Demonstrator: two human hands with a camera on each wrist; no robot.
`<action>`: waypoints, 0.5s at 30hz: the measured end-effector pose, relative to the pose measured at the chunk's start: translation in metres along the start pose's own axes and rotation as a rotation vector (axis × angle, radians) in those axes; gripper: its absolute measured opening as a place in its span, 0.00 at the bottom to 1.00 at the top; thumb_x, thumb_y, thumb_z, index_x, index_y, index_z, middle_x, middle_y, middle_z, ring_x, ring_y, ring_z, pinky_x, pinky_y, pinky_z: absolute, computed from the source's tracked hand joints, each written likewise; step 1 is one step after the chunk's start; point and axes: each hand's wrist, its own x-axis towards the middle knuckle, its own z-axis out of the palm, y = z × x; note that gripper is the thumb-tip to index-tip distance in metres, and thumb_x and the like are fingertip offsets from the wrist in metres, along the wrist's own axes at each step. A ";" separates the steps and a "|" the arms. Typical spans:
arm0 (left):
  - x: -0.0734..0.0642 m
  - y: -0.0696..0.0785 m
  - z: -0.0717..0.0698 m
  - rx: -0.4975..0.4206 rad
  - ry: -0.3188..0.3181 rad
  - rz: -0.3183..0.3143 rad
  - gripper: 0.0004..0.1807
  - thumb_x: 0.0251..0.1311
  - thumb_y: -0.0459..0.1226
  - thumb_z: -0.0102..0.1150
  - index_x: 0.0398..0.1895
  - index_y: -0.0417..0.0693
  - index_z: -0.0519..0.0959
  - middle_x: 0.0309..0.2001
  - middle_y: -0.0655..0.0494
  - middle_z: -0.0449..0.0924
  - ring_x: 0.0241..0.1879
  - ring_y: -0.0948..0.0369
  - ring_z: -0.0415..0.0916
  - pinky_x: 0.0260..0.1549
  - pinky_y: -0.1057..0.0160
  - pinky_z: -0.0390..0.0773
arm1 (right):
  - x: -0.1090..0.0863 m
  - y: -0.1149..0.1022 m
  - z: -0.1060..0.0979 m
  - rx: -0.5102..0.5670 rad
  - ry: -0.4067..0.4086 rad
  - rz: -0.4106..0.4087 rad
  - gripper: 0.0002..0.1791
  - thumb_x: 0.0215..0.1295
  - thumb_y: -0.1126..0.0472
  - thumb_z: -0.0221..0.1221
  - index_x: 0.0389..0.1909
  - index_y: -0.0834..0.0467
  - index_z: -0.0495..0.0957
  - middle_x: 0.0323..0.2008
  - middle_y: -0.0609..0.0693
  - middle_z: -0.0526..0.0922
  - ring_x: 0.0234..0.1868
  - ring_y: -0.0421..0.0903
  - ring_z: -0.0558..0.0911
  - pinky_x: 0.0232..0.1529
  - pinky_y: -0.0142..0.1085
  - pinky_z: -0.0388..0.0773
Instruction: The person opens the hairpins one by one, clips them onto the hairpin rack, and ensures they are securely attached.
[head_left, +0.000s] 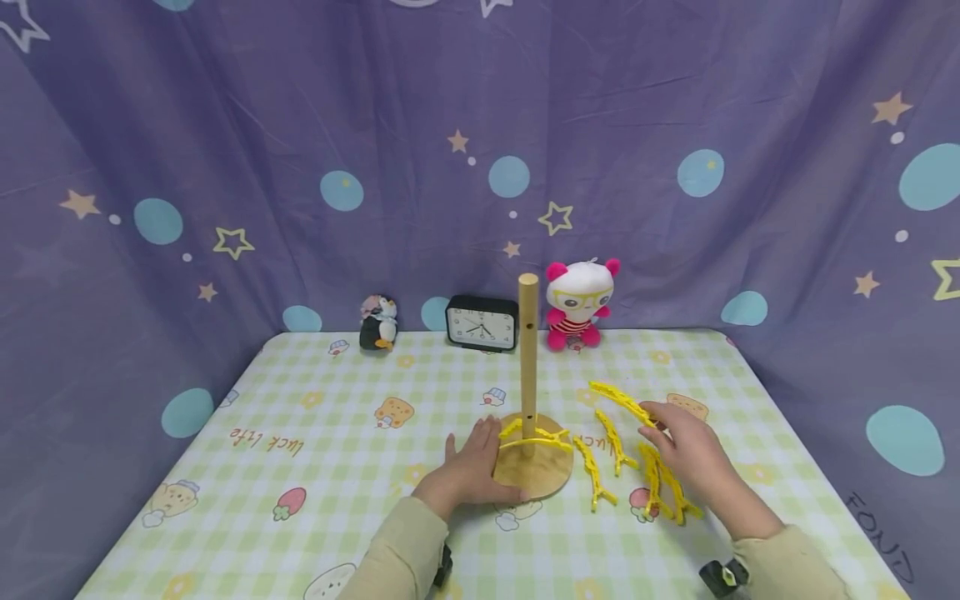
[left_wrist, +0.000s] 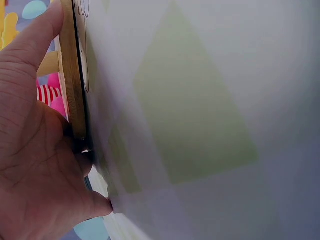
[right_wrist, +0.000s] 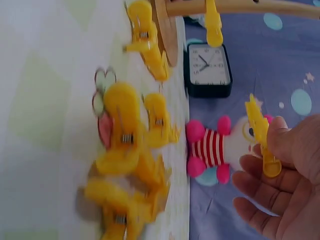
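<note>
My left hand [head_left: 472, 467] holds the round wooden base [head_left: 536, 479] of an upright post [head_left: 528, 358] at its left edge, thumb along the near rim. Low on the post, close over the base, one yellow clip [head_left: 551, 443] lies crosswise with its arms on both sides of the wood. Right of the stand, my right hand [head_left: 690, 446] pinches another long yellow clip [right_wrist: 260, 130] between thumb and forefinger, raised above the tablecloth. Its far end points left, towards the post. Several similar yellow clips [head_left: 592, 473] with small metal springs lie between stand and right hand, some overlapping.
At the back edge stand a penguin toy [head_left: 379, 323], a black alarm clock [head_left: 482, 322] and a pink-and-white panda plush [head_left: 579, 304]. A purple curtain [head_left: 420, 108] hangs behind the table. A green checked cloth [head_left: 315, 475] covers the tabletop.
</note>
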 end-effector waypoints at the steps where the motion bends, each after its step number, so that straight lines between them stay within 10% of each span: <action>1: 0.000 0.000 0.000 0.001 0.001 0.001 0.66 0.46 0.68 0.64 0.78 0.42 0.43 0.78 0.48 0.37 0.76 0.52 0.35 0.67 0.35 0.34 | 0.001 -0.003 0.001 0.005 -0.006 -0.010 0.22 0.67 0.62 0.61 0.60 0.64 0.75 0.52 0.61 0.80 0.49 0.58 0.80 0.47 0.54 0.77; 15: 0.000 0.000 0.000 0.010 0.005 0.004 0.66 0.45 0.68 0.64 0.78 0.42 0.43 0.78 0.48 0.38 0.76 0.52 0.35 0.67 0.35 0.33 | 0.014 -0.035 0.024 0.026 0.035 -0.209 0.18 0.62 0.66 0.64 0.54 0.57 0.82 0.47 0.52 0.86 0.49 0.54 0.83 0.49 0.50 0.78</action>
